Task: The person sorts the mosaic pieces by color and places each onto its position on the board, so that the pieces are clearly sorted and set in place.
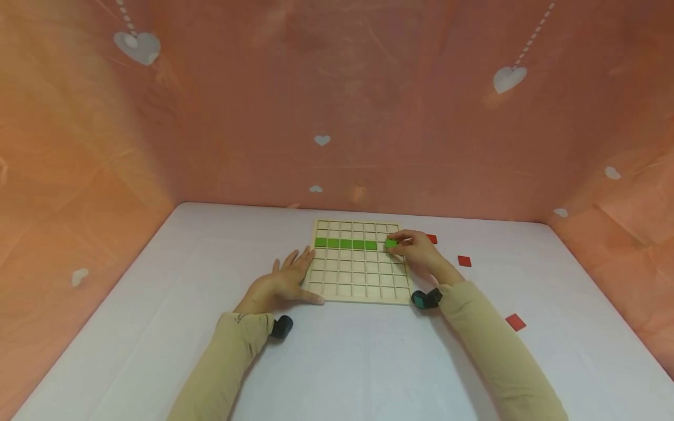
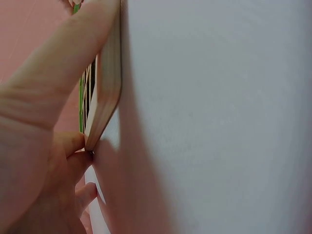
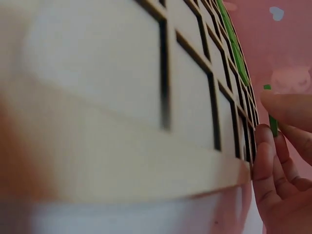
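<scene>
A pale wooden grid board (image 1: 358, 279) lies on the white table, with several green square tiles (image 1: 346, 243) side by side in one row. My right hand (image 1: 419, 250) pinches another green tile (image 1: 390, 243) between thumb and fingers, over the right end of that row. In the right wrist view this green tile (image 3: 273, 119) is held on edge, close over the board's surface. My left hand (image 1: 286, 282) is spread against the board's left side, its thumb at the near left corner. In the left wrist view the thumb (image 2: 63, 58) lies along the board's wooden edge (image 2: 109, 73).
Red square tiles lie to the right of the board: one (image 1: 432, 238) partly behind the right hand, one (image 1: 464, 261) farther right, one (image 1: 515, 322) beside the right sleeve. Orange cloth walls (image 1: 337, 105) with heart prints enclose the table (image 1: 347, 362).
</scene>
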`<state>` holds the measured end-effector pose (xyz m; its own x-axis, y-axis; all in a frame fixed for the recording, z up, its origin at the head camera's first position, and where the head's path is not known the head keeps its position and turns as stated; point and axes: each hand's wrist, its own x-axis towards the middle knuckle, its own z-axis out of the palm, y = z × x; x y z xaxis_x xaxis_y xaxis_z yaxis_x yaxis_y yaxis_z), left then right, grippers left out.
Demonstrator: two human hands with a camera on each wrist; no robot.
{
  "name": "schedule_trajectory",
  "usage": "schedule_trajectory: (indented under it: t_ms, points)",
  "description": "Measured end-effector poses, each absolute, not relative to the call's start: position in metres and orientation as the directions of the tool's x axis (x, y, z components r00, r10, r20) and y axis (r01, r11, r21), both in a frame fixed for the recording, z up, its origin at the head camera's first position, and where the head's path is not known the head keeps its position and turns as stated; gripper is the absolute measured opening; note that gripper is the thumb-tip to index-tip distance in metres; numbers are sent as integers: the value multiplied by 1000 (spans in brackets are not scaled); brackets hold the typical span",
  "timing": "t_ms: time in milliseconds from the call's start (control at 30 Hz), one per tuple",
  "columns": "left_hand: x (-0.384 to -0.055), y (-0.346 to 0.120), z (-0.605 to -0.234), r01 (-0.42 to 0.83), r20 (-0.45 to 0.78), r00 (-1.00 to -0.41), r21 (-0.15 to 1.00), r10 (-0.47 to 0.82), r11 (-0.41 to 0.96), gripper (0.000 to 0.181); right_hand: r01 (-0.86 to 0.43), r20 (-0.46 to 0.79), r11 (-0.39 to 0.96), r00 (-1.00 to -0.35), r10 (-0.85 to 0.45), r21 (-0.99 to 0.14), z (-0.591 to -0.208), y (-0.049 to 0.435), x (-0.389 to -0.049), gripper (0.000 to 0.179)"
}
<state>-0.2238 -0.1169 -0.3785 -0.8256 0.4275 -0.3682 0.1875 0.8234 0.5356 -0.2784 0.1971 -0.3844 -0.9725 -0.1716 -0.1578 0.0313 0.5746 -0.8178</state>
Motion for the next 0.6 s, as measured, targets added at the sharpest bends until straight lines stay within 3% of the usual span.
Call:
schedule_trajectory:
  t_ms: [600]
  points:
    - [-223, -116, -377, 177, -374, -825, 541, 424, 822, 113, -25, -125, 601, -970, -207, -799, -385, 187, -288, 35]
